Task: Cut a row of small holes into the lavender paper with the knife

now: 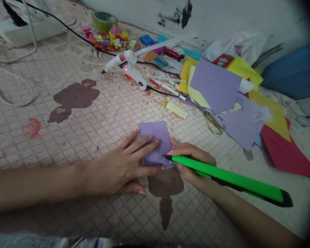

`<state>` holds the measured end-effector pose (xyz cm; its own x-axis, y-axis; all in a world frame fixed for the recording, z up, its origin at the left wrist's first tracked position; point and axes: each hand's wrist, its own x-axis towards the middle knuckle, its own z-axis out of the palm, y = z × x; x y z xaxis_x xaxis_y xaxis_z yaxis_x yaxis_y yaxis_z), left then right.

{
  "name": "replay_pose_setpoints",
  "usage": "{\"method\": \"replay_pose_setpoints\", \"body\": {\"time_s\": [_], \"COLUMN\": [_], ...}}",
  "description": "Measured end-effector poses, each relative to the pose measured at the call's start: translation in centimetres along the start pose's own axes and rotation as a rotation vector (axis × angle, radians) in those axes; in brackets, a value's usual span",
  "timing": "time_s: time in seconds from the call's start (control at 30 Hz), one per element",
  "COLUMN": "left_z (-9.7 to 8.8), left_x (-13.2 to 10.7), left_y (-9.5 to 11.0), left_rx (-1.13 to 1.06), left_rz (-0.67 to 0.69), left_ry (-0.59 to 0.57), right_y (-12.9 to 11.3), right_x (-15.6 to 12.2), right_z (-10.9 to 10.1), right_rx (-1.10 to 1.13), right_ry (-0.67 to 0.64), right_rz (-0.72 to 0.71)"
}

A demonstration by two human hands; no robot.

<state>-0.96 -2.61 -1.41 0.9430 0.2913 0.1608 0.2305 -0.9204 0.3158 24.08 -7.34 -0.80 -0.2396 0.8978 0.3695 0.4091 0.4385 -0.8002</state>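
A small purple paper piece (156,137) lies on the patterned mat (98,113) in front of me. My left hand (124,165) rests flat on its left part, fingers stretched out and pressing it down. My right hand (193,165) is closed round a bright green pen (227,177), whose dark tip touches the paper's lower right corner.
A white glue gun (125,67) with a red light lies farther back, its black cord trailing. Purple, yellow and red paper sheets (217,88) pile at the right with gold-handled scissors (213,120). Paper flowers (111,39), a tape roll (104,20) and paper scraps lie behind.
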Motion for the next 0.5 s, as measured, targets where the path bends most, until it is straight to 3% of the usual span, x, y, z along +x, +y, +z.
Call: {"method": "replay_pose_setpoints", "body": {"time_s": [0.2, 0.5], "left_z": [-0.08, -0.04], "left_x": [0.00, 0.04], "left_y": [0.01, 0.09], "left_rx": [0.003, 0.000], "left_rz": [0.000, -0.011], "left_ry": [-0.002, -0.008], "right_y": [0.14, 0.06], "right_x": [-0.02, -0.06], "right_z": [0.58, 0.30], "right_rx": [-0.047, -0.037], "right_ry": [0.050, 0.003], "right_rz": [-0.024, -0.021]}}
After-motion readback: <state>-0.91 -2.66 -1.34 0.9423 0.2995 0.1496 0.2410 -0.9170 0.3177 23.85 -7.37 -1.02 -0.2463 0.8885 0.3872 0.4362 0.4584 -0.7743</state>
